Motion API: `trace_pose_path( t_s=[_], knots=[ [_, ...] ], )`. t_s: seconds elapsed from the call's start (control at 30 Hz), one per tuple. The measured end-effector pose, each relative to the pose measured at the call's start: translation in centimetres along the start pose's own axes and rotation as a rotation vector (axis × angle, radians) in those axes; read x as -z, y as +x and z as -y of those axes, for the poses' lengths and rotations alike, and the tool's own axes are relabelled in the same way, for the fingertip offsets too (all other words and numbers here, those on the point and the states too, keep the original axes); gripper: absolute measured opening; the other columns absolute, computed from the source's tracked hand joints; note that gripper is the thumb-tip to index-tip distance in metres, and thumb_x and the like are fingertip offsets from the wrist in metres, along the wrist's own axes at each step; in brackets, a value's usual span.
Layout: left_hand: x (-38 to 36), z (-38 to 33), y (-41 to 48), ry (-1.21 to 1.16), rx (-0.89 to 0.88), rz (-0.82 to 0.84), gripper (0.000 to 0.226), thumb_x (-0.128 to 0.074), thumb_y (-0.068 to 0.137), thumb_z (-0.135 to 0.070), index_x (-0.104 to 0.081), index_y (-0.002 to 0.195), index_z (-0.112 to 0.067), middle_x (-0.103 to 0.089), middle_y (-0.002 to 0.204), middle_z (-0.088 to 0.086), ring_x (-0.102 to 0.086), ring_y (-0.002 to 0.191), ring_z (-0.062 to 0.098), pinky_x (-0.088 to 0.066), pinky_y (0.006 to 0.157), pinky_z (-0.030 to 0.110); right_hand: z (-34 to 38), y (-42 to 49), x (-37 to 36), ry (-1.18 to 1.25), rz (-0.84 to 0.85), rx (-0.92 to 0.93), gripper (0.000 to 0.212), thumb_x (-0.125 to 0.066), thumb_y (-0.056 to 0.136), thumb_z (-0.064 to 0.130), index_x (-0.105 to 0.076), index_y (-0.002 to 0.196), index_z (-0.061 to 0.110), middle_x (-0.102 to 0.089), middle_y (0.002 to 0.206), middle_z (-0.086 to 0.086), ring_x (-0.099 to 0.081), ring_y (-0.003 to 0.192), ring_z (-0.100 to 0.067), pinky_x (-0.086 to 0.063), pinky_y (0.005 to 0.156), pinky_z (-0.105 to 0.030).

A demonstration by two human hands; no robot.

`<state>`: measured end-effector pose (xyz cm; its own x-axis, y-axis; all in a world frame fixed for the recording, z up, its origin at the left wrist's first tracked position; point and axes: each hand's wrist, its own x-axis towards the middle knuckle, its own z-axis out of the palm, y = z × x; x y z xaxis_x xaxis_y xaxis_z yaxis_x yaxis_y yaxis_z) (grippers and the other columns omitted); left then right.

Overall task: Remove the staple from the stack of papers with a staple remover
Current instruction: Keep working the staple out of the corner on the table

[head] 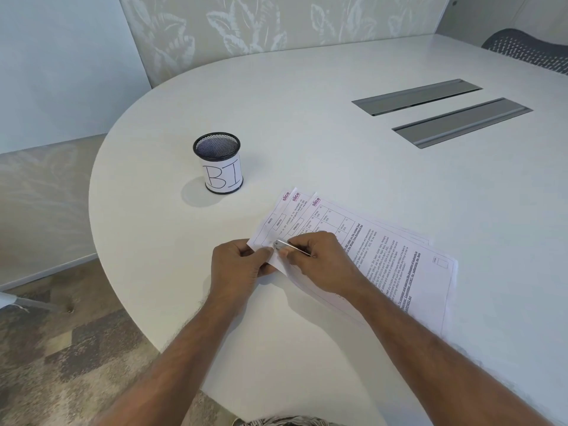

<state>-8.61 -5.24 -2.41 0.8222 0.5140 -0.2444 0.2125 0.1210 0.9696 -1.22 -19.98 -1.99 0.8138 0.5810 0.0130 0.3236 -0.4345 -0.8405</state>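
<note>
A fanned stack of printed papers [399, 262] lies on the white table [338, 149]. My left hand [239, 265] pinches the near-left corner of the stack between thumb and fingers. My right hand [322, 265] grips a thin metal staple remover [290, 245], whose tip rests on the papers at that same corner, right by my left thumb. The staple itself is too small to make out, hidden around the tool's tip.
A black mesh pen cup [218, 162] with a paper label reading "BI" stands to the far left of the papers. Two grey cable hatches [442, 112] are set into the table at the far right. A mesh chair back [528, 47] shows beyond the table.
</note>
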Motion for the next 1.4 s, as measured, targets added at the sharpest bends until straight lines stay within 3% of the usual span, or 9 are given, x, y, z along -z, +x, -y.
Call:
trace_pose_path(
  t_s=[0.17,0.27,0.4,0.53,0.63,0.87,1.03,1.27,1.4],
  knots=[
    [0.0,0.0,0.0,0.013,0.005,0.001,0.016,-0.072,0.077,-0.006,-0.072,0.083,0.009,-0.070,0.094,0.039,-0.066,0.069,0.029,-0.058,0.082,0.064,-0.2,0.4,0.3,0.017,0.026,-0.053,0.045,-0.060,0.092,0.035,-0.062,0.083,-0.008,-0.045,0.064,-0.009,-0.035,0.052,-0.016,-0.026,0.048,-0.027],
    [0.0,0.0,0.1,0.016,0.012,-0.006,0.015,-0.072,0.079,-0.003,-0.071,0.084,0.011,-0.069,0.094,0.039,-0.066,0.069,0.029,-0.058,0.082,0.063,-0.3,0.3,0.2,0.024,0.022,-0.048,0.043,-0.061,0.092,0.034,-0.060,0.077,-0.006,-0.042,0.061,-0.008,-0.034,0.051,-0.016,-0.026,0.049,-0.027],
    [0.0,0.0,0.1,0.015,0.018,-0.018,0.011,-0.071,0.080,0.002,-0.071,0.082,0.012,-0.069,0.092,0.040,-0.066,0.065,0.028,-0.060,0.078,0.058,-0.8,0.0,-0.6,-0.214,-0.122,0.073,0.038,-0.061,0.090,0.039,-0.054,0.067,0.009,-0.046,0.059,0.000,-0.043,0.057,-0.017,-0.036,0.053,-0.033],
    [0.0,0.1,0.1,0.017,0.024,-0.018,0.011,-0.073,0.078,0.000,-0.073,0.083,0.010,-0.071,0.091,0.038,-0.066,0.065,0.028,-0.060,0.079,0.059,-0.8,-0.5,-0.9,-0.421,-0.237,0.276,0.013,-0.065,0.087,0.030,-0.072,0.086,0.018,-0.061,0.073,0.006,-0.055,0.067,-0.013,-0.046,0.055,-0.031],
    [-0.1,0.0,0.2,0.017,0.031,-0.017,0.013,-0.073,0.074,0.000,-0.073,0.083,0.010,-0.069,0.091,0.040,-0.067,0.067,0.029,-0.060,0.080,0.063,-1.1,-0.3,-0.9,-0.446,-0.254,0.352,0.014,-0.067,0.084,0.022,-0.074,0.096,0.018,-0.065,0.078,0.005,-0.059,0.067,-0.018,-0.048,0.057,-0.033],
    [-0.2,0.0,0.3,0.022,0.032,-0.033,0.005,-0.071,0.077,0.006,-0.076,0.078,0.005,-0.072,0.090,0.036,-0.068,0.064,0.029,-0.063,0.076,0.056,-1.9,-0.1,-1.1,-0.657,-0.341,0.451,0.019,-0.072,0.079,0.014,-0.074,0.096,0.020,-0.070,0.085,0.007,-0.062,0.072,-0.020,-0.031,0.067,-0.028],
    [-0.2,0.3,0.5,0.033,0.029,-0.027,0.005,-0.072,0.079,0.004,-0.077,0.080,0.004,-0.076,0.087,0.029,-0.072,0.067,0.029,-0.064,0.077,0.053,-1.7,-0.1,-1.0,-0.452,-0.272,0.368,0.012,-0.069,0.085,0.019,-0.074,0.095,0.015,-0.065,0.078,0.003,-0.059,0.069,-0.018,-0.045,0.059,-0.031],
    [0.0,0.5,0.7,0.033,0.028,-0.010,0.007,-0.070,0.082,0.003,-0.077,0.083,0.005,-0.076,0.089,0.030,-0.072,0.071,0.030,-0.062,0.082,0.057,-0.8,-0.1,-0.5,-0.207,-0.129,0.156,0.037,-0.062,0.093,0.031,-0.052,0.065,0.009,-0.044,0.056,0.005,-0.038,0.055,-0.012,-0.033,0.054,-0.032],
    [-0.1,0.5,0.7,0.025,0.031,-0.008,0.007,-0.069,0.082,0.005,-0.076,0.083,0.007,-0.076,0.089,0.031,-0.072,0.069,0.029,-0.064,0.080,0.052,-0.5,-0.2,-0.3,-0.067,-0.053,0.058,0.044,-0.062,0.093,0.034,-0.048,0.065,0.003,-0.033,0.056,0.003,-0.029,0.053,-0.010,-0.026,0.052,-0.027]
  ],
)
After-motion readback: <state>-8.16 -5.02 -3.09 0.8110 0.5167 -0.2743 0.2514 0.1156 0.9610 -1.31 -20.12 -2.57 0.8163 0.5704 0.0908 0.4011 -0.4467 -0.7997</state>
